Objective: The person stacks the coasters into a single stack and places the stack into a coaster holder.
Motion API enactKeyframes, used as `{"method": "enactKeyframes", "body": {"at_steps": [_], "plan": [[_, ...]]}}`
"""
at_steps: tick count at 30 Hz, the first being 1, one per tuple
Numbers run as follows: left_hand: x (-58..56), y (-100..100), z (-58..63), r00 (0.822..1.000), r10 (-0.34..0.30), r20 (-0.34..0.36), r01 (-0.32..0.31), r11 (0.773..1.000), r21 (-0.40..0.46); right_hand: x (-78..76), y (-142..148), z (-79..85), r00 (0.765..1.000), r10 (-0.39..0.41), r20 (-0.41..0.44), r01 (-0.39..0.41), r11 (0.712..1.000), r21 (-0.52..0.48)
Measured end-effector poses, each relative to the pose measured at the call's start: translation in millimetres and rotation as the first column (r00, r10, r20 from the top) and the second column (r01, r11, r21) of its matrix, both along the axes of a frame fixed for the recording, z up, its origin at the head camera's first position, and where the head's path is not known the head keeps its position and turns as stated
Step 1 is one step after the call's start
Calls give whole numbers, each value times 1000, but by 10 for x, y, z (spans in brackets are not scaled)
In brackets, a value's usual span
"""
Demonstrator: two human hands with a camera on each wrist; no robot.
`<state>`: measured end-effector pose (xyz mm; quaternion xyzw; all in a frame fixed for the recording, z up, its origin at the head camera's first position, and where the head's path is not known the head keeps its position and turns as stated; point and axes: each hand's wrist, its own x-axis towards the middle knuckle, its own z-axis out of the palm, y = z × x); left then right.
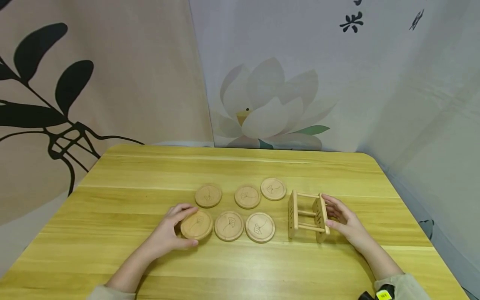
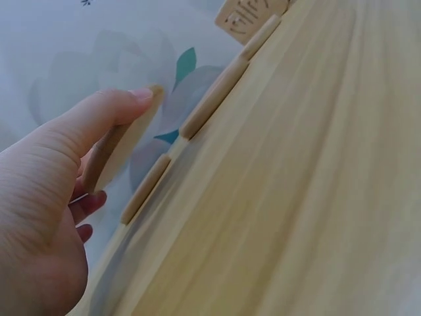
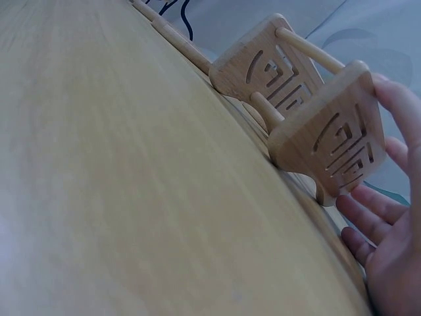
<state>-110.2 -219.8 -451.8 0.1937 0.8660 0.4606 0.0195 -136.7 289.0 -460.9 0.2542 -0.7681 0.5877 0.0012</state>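
Observation:
My left hand [image 1: 169, 233] grips a round wooden coaster [image 1: 196, 225] between thumb and fingers, at the left end of the near row. In the left wrist view, this coaster [image 2: 126, 150] is tilted and lifted off the wood. On the right, my right hand [image 1: 343, 221] holds the right side panel of a small wooden coaster holder [image 1: 306, 213], fingers at its far edge and thumb at its near edge. Round dowels join the holder's two panels, which have cut-out slots [image 3: 348, 148]. No coaster sits in it.
Beside the held coaster lie two engraved coasters, a middle one [image 1: 229, 226] and a right one [image 1: 260, 227]. Behind them are three more, at left [image 1: 208, 196], centre [image 1: 247, 196] and right [image 1: 273, 188]. The wooden table [image 1: 240, 271] ends at a printed curtain [image 1: 277, 83].

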Motion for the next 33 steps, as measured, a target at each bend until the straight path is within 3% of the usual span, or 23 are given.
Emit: {"method": "enactKeyframes", "body": {"at_steps": [13,22,33], "plan": [[2,215,5,1000,-29,-9,30,999,29,14,-3,13,1000,-1,3,1,1000,-2],[-73,395,3,999,-39,-13,39,999,-3,9,-7,-5,1000,6,7,-6,1000,-4],[-140,509,-22,997,-77,-7,77,997,19,7,-11,19,1000,16,-10,-17,1000,-7]]}}
